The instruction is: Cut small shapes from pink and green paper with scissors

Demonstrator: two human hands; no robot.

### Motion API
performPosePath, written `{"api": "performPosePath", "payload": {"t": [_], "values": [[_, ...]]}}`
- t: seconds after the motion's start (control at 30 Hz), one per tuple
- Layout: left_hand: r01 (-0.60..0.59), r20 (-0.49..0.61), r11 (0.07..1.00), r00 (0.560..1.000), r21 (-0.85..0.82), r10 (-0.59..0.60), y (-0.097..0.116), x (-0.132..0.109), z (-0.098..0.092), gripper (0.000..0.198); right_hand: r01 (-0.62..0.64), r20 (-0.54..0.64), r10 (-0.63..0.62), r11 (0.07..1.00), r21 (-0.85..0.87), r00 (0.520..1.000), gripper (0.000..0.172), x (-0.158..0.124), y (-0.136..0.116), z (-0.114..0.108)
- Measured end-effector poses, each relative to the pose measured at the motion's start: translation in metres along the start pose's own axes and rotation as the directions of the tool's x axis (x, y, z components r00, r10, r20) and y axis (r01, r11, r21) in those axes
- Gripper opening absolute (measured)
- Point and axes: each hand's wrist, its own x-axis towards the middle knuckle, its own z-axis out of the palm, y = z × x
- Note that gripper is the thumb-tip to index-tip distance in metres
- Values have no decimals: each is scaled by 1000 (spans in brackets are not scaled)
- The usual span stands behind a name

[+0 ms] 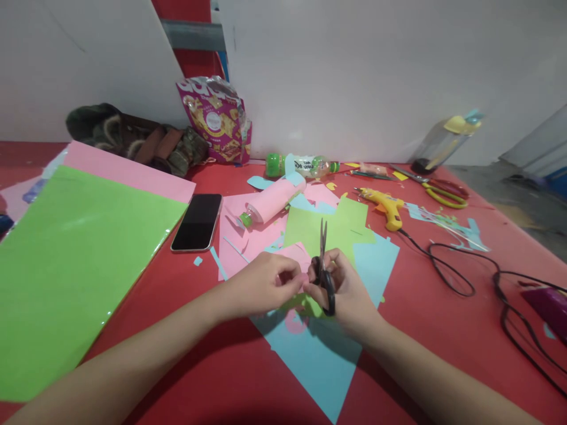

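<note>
Holding black-handled scissors (pixel 323 254) in the right hand (pixel 349 292), with fingers clamped around the loops and with narrow blades pointing away, slightly parted. Pinching with the left hand (pixel 270 283), thumb and fingertips together, right against the fingertips of the right hand. Perhaps gripping a tiny pink scrap there, though too small and blurred to tell for certain.

Working just above a light blue paper sheet (pixel 330 378), with a curved pink cutting (pixel 296 321) on it below the hands. Past the scissors, a lime-green paper piece (pixel 325 221) partly over the blue. Beyond the left hand, a pink-wrapped bottle (pixel 277 200) on its side, green cap toward the dark-screened smartphone (pixel 197 221). Behind that, a green-capped plastic bottle (pixel 305 166), also on its side, near the wall.

To the left, a large bright green sheet (pixel 88 260) under shiny clear plastic, with a purple snack bag (pixel 217 121) upright farther back. To the right, a yellow glue gun (pixel 385 206) with a black cord (pixel 443 277), near larger scissors with yellow and red handles (pixel 443 192). Under everything, a red tabletop (pixel 186 354).
</note>
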Motion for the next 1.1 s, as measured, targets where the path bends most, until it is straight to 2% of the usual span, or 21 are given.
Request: {"api": "performPosePath", "payload": {"t": [0.1, 0.17, 0.3, 0.4, 0.67, 0.87, 1.1], "values": [[18, -30, 999, 999, -48, -19, -3, 0, -6, 26, -24, -2, 24, 999, 47, 1000, 40, 1, 1, -1], [30, -111, 997, 993, -78, -38, -5, 0, -12, 25, -56, 36, 53, 995, 84, 998, 39, 0, 3, -1], [15, -229, 988, 972, -151, -50, -6, -1, -29, 24, -107, 221, 72, 983, 150, 973, 39, -1, 7, -3], [19, -256, 988, 965, -153, -58, -3, -3, -38, 25, -117, 339, 69, 986, 122, 938, 39, -3, 8, -4], [35, -204, 987, 977, -154, -67, -1, -5, -36, 22, -116, 468, 53, 988, 107, 882, 39, -3, 8, -5], [13, -143, 983, 989, -181, -40, 1, -6, -33, 23, -100, 470, 52, 992, 78, 881, 38, -4, 7, -5], [42, -124, 969, 989, -243, -74, 2, -5, -30, 23, -73, 468, 35, 995, 63, 883, 38, -4, 7, -5]]}}
